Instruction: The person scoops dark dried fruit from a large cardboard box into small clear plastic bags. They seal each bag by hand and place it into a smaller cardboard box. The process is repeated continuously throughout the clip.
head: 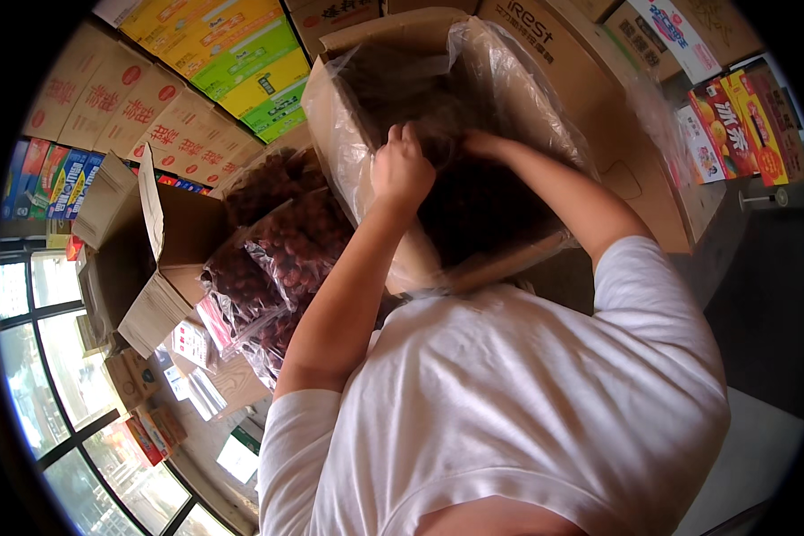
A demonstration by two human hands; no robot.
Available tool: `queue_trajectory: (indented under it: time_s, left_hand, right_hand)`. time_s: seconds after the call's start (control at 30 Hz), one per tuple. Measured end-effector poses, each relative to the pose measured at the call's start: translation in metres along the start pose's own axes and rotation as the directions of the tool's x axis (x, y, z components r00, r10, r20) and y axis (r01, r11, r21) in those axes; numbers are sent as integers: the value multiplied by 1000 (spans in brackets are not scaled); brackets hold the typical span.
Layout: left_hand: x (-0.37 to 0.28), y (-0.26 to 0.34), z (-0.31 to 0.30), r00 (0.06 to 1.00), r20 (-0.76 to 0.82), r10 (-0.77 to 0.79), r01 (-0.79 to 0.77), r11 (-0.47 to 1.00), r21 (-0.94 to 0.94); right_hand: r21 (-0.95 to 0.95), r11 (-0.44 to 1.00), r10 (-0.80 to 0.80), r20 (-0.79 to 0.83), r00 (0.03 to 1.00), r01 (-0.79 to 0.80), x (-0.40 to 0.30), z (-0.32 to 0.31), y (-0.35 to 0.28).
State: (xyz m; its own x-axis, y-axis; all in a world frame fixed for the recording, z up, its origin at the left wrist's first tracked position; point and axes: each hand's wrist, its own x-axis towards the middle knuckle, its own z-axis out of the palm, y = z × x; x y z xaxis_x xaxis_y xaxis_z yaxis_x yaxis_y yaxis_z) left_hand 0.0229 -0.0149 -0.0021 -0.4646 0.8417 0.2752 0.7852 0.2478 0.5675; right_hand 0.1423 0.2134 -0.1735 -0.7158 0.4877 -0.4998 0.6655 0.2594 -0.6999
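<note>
A large cardboard box (502,275) lined with clear plastic stands before me, with dark reddish-brown contents (482,208) that look like dried dates. Above its left part is my left hand (403,164), fingers bent together around what seems to be the edge of a clear plastic bag (435,134), blurred. My right hand (484,145) reaches into the box at the other side of that film; its fingers are mostly hidden in shadow and blur. Left of the box lie filled clear bags of dark red dried fruit (301,248), stacked together.
An open cardboard box (191,228) with raised flaps stands farther left. Stacked cartons (154,114) and yellow and green boxes (228,53) rise behind. A tall carton (610,134) stands to the right of the lined box. Packets (194,345) lie near the window.
</note>
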Motion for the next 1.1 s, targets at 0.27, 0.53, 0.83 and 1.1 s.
queue_trajectory:
  time_s: [0.27,0.53,0.83,1.1]
  left_hand:
    - [-2,-5,-1,997,-65,-42,38,998,-55]
    - [-1,-1,-3,997,-70,-31,27,997,-66]
    - [-1,-4,-1,997,-66,-33,30,998,-50]
    - [-1,-4,-2,998,-61,-19,17,999,-33]
  right_hand:
    - [-249,706,-606,274,747,663,23,108,-11]
    - [-319,705,-531,354,770,633,25,164,-9]
    - [-302,717,-510,387,768,628,15,179,-3]
    - [-289,722,-509,394,765,629,16,183,-6]
